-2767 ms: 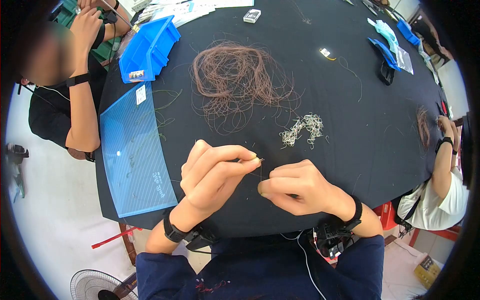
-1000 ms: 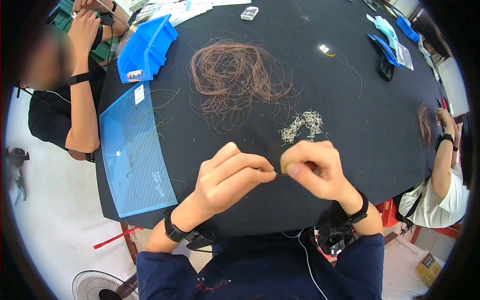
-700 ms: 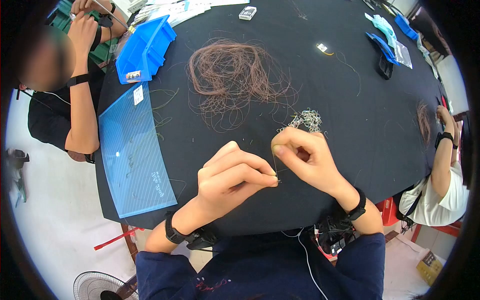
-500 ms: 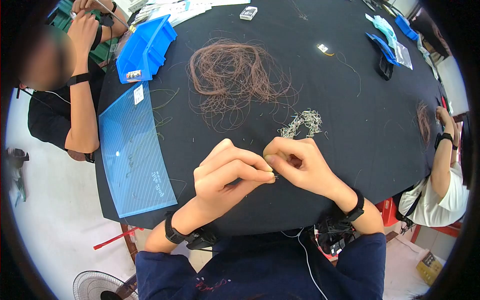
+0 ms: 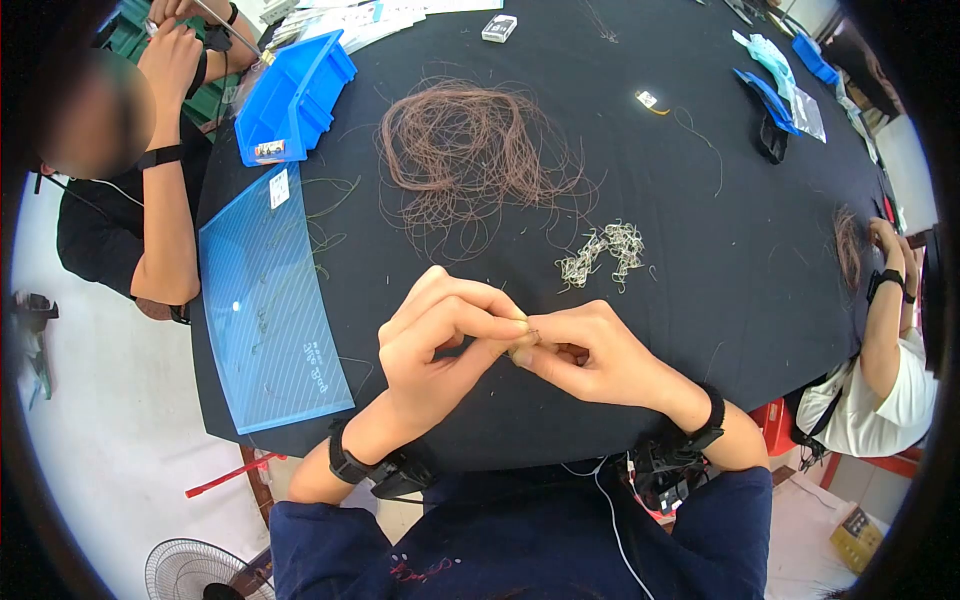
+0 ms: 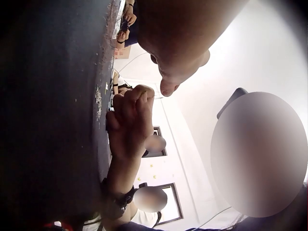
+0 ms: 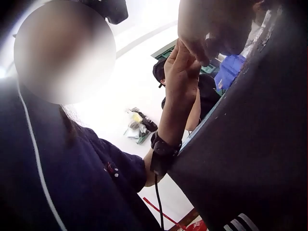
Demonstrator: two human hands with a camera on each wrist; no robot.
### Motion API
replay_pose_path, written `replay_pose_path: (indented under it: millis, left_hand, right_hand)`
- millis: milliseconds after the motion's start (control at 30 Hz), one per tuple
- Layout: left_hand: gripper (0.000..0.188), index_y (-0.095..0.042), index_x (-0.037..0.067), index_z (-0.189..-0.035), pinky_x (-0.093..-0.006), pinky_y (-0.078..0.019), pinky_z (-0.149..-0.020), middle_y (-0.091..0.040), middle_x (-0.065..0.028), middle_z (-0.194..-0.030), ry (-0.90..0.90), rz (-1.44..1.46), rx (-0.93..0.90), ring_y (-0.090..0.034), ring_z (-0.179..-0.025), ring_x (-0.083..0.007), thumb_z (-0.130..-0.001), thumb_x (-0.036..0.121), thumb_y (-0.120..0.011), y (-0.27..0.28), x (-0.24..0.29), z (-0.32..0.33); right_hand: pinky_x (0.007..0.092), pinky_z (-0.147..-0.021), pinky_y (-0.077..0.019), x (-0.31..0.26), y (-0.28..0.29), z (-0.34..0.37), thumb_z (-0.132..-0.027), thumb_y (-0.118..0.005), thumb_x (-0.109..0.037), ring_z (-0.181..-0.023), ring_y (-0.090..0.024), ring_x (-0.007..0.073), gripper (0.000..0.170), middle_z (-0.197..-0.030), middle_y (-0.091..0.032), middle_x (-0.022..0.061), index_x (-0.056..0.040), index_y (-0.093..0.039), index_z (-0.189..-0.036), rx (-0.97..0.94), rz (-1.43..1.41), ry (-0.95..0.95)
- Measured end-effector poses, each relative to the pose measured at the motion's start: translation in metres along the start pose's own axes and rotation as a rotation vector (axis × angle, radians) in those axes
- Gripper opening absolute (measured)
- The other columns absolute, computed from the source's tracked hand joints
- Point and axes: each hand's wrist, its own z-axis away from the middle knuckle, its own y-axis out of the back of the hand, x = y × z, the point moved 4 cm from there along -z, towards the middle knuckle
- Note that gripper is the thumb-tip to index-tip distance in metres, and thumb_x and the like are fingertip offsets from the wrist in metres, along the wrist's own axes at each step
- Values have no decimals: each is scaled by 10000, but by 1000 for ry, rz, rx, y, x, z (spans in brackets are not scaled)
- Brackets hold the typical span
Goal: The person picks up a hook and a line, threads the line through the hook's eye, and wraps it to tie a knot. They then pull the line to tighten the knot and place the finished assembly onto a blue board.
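Where the fingertips of both hands meet above the near part of the black-covered desk (image 5: pixel 490 432), a tiny thin piece (image 5: pixel 534 337) shows between them, too small to identify. Left hand (image 5: pixel 415 345) pinches it with thumb and fingertips; right hand (image 5: pixel 612 358) grips at the same spot, thumb and forefinger brought together, its other fingers curled. Wrist views add little: the pinch is partly hidden by the hands themselves. Just beyond lies a pile of pale hook-like pieces (image 5: pixel 622 242), with a loose tangle of brown strands (image 5: pixel 420 150) farther off; a translucent blue sheet (image 5: pixel 265 320) lies to the left. Main risk, by judgement: the piece slipping, since so little of it shows past the fingertips and a slight roll of either thumb might free it. Dropped, it would probably be hard to find on dark cloth, or could land among the similar small pieces. If it has a point like those in the pile, squeezing too hard could prick a finger. Reaching carelessly forward might also snag the stray strands.
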Motion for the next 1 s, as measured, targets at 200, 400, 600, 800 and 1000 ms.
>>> replay_pose_path:
  millis: [200,400,600,800,1000]
  left_hand:
    - [148,-651,58,-790,-187,-270,-444,-665,-21,-845,144,25,6,-425,-603,-36,-706,-39,-725,0,-6,2]
    - [45,-525,30,-897,-171,-325,-531,-540,-30,-941,340,315,-1,-399,-654,-14,-898,41,-569,-1,-19,3]
    - [95,-509,23,-951,-235,-430,-752,-527,-58,-960,406,472,279,-505,-792,-86,-950,117,-501,22,-36,-5]
    - [121,-527,41,-976,-273,-435,-829,-525,-60,-988,383,344,247,-529,-875,-124,-952,156,-498,32,-40,-7]
    - [115,-537,37,-953,-272,-434,-828,-526,-60,-991,400,352,252,-525,-868,-122,-940,149,-517,34,-38,-9]
  right_hand:
    - [295,-440,-322,-4,0,0,-862,-593,-69,-442,-407,117,81,-538,-464,60,-25,-574,-797,10,0,3]
    - [278,-467,-337,-2,5,-1,-869,-592,-78,-485,-425,101,79,-580,-455,47,-24,-566,-817,57,1,-65]
    - [280,-503,-360,10,4,-1,-904,-553,-92,-592,-469,121,74,-810,-494,87,-22,-544,-924,133,110,15]
    - [303,-511,-389,2,0,1,-920,-538,-104,-527,-484,169,130,-719,-532,96,-31,-519,-1025,38,-73,-143]
    - [319,-511,-417,0,0,-2,-914,-540,-99,-517,-570,201,120,-648,-583,98,-51,-573,-1018,44,58,-10]
